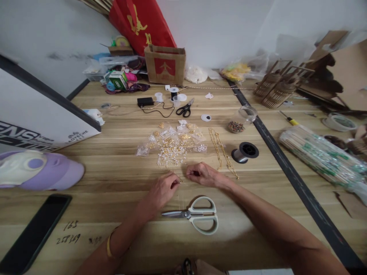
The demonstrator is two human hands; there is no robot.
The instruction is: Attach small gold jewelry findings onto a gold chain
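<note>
My left hand (164, 189) is closed in a pinch on a thin thread with small gold beads (180, 181) that show at its fingertips. Fine clear strands seem to trail down from there toward the scissors. My right hand (202, 173) is curled closed a little to the right, and whatever is between its fingers is hidden. Just beyond both hands lies a loose heap of clear and gold beads (172, 151) with small plastic bags among it. White-handled scissors (203, 215) lie below the hands, blades pointing left. A gold chain (220, 151) is stretched out beyond my right wrist.
A spool of wire (243, 152) and a jar of beads (237, 124) stand to the right. Black scissors (185, 109) lie farther back. Wrapped sticks (321, 152) occupy the right side; a phone (34, 233) and a purple-and-white object (43, 170) are at left.
</note>
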